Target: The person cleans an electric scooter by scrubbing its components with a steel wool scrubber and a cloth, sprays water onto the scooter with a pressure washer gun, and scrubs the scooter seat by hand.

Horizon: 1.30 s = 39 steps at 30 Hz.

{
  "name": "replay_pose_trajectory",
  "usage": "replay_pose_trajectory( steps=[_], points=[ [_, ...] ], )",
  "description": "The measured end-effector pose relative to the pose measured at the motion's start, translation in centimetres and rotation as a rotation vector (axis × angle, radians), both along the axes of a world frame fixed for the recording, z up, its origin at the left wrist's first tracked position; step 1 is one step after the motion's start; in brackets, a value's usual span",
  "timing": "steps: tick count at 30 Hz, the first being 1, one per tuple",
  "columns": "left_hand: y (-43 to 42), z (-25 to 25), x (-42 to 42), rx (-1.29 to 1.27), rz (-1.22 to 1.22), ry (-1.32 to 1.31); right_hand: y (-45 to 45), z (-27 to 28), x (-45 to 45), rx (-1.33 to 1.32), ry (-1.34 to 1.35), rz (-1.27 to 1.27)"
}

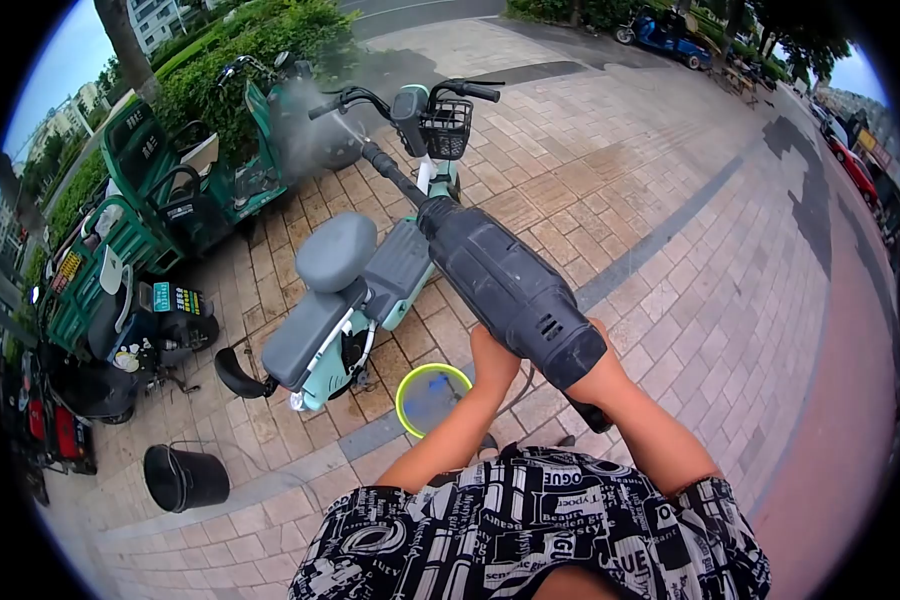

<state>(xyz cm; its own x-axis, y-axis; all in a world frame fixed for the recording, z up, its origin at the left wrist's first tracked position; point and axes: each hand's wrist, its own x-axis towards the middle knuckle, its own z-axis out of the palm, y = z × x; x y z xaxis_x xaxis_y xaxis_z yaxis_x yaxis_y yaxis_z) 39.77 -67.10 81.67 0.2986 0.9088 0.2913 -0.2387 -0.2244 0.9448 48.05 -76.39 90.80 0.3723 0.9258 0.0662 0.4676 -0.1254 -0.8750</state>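
Brick-like paving (690, 280) runs outdoors under a mint-green e-scooter (323, 385), our landmark, w/ a green hedge (195, 100) past its front end. Nr the scooter's rear, on the side toward us, sits a round basin (399, 398) w/ a yellow-green rim; inside, a grayish-blue patch, details unclear. Behind the scooter's rear end stands a black bucket (205, 480), handle up over its mouth, interior too dark to read. A black mesh basket (448, 118) is mounted at the scooter's front; contents, if any, can't be made out.

Our L hand (492, 358) & R hand (595, 375) are both at the rear part of a black spray gun (500, 280), L on its left side, R at the back end. Fingers are mostly hidden under the tool's body, so we can't tell how far they're closed, nor whether one's on a trigger. The gun slants over the paving beside the scooter, its nozzle (371, 152) up nr the handlebars; a thin pale jet leaves the tip & gray mist (315, 125) hangs past the scooter's front, partly veiling a green cargo trike (135, 150) on the scooter's far side.
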Motion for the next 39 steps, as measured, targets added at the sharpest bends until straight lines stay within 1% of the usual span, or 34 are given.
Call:
replay_pose_trajectory(
  steps=[2,3,4,6,8,10,13,14,16,17,18,20,21,23,24,25,27,28,29,31,32,33,35,36,37,39],
  points=[
    [0.4,0.5,0.2,0.032,0.015,0.040,0.2,-0.1,-0.1,0.002,-0.023,-0.017],
    [0.5,0.7,0.3,0.066,0.031,0.081,0.3,0.0,0.0,0.028,-0.086,-0.001],
    [0.5,0.7,0.5,0.066,0.032,0.077,0.4,0.1,0.1,0.056,-0.150,0.015],
    [0.6,0.3,0.9,0.080,-0.017,0.003,0.3,-0.1,0.4,0.080,-0.171,0.028],
    [0.7,-1.0,1.3,0.075,-0.028,0.017,0.1,-0.3,0.9,0.100,-0.190,0.035],
    [0.4,-1.2,1.5,0.070,-0.038,0.033,-0.3,-0.4,1.4,0.079,-0.200,0.051],
    [-0.3,-0.4,2.2,0.063,-0.068,0.048,-1.2,-0.9,1.5,0.105,-0.262,-0.004],
    [-0.6,-0.2,2.5,0.031,-0.127,0.036,-1.6,-1.0,1.6,0.114,-0.285,-0.028],
    [-1.3,0.2,3.1,-0.004,-0.195,0.026,-2.9,-1.3,1.9,0.115,-0.285,-0.100],
    [-1.6,0.4,3.5,0.018,-0.245,0.089,-3.5,-1.0,2.0,0.113,-0.285,-0.109],
    [-1.9,0.6,3.9,0.040,-0.294,0.152,-4.3,-0.5,2.0,0.095,-0.237,-0.150],
    [-3.0,0.6,4.8,0.081,-0.333,0.193,-6.2,-0.6,2.6,-0.027,-0.162,-0.167],
    [-3.5,0.6,5.2,0.124,-0.364,0.233,-6.9,-0.7,2.7,-0.031,-0.161,-0.176],
    [-4.7,0.3,6.1,0.127,-0.382,0.242,-8.4,-0.6,2.9,-0.050,-0.100,-0.256],
    [-5.4,-0.1,6.5,0.063,-0.420,0.244,-9.3,-0.7,3.2,-0.036,-0.155,-0.239],
    [-5.9,-0.3,6.7,-0.003,-0.457,0.246,-9.9,-0.6,3.3,-0.043,-0.155,-0.247],
    [-6.8,-0.2,6.9,0.024,-0.467,0.293,-11.2,-0.2,3.5,-0.038,-0.284,-0.210],
    [-7.1,-0.1,7.0,0.037,-0.454,0.261,-12.1,-0.8,4.0,-0.010,-0.676,-0.152],
    [-7.4,-0.1,7.1,0.050,-0.441,0.230,-12.4,-0.9,4.2,-0.021,-0.672,-0.155],
    [-7.7,-0.4,7.4,0.009,-0.459,0.210,-12.8,-1.1,4.6,-0.063,-0.439,-0.200],
    [-7.8,-0.6,7.4,-0.020,-0.468,0.186,-12.7,-1.0,4.5,-0.076,-0.406,-0.216],
    [-7.9,-0.9,7.5,-0.024,-0.467,0.191,-12.8,-1.2,4.6,-0.079,-0.401,-0.213],
    [-8.0,-1.5,7.9,0.023,-0.432,0.204,-12.7,-1.7,5.0,-0.037,-0.586,-0.173],
    [-8.1,-1.6,7.8,0.024,-0.431,0.205,-12.7,-1.7,5.2,-0.055,-0.600,-0.155],
    [-8.3,-1.9,7.6,0.002,-0.433,0.233,-12.8,-1.5,5.5,-0.055,-0.600,-0.154],
    [-8.9,-2.5,7.3,-0.024,-0.432,0.263,-13.3,-1.3,6.1,-0.071,-0.468,-0.112]
  ],
)
